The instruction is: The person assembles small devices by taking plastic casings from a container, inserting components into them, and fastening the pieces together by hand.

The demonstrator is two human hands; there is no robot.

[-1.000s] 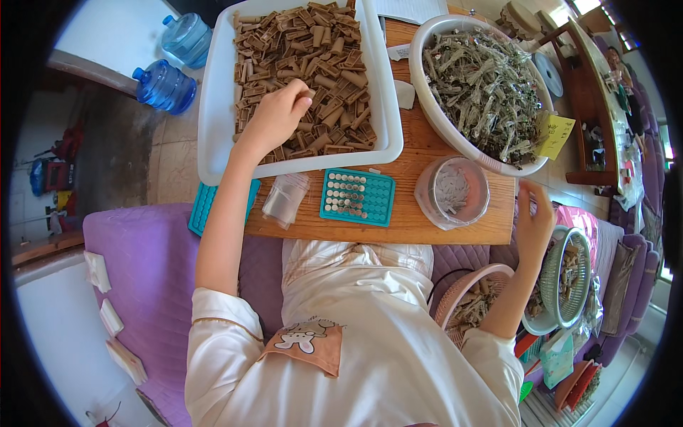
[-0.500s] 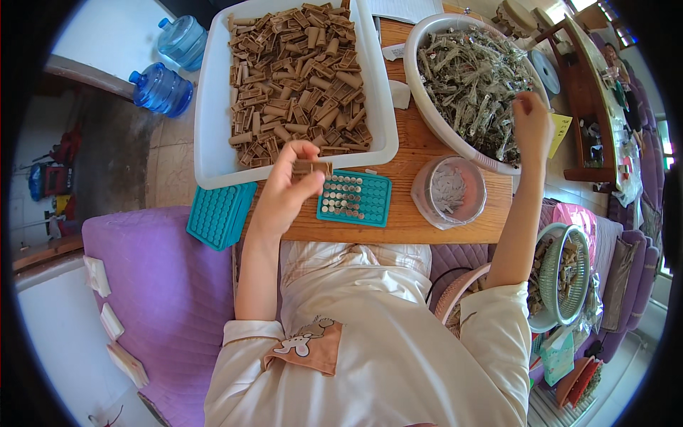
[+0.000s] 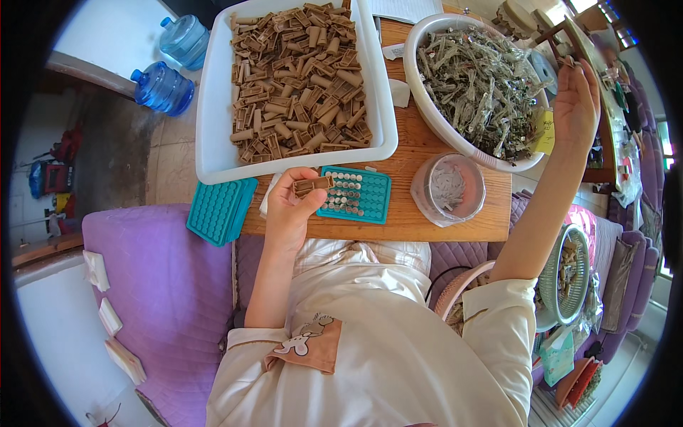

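Two blue water jugs (image 3: 165, 87) stand on the floor beyond the wooden table's (image 3: 420, 153) left end. The left hand (image 3: 290, 208) pinches a brown connector piece (image 3: 312, 186) over the table's near edge, beside a teal tray (image 3: 356, 194). The right hand (image 3: 578, 103), fingers loosely open, hovers past the white bowl (image 3: 427, 107) of metal strips; whether it holds anything is unclear.

— What did the left hand (image 3: 288, 210) hold?
— A small brown piece (image 3: 312, 186), pinched over the teal tray (image 3: 356, 194) on the counter (image 3: 420, 213).
— And the right hand (image 3: 578, 99)?
— Raised beside the white bowl (image 3: 427, 107).
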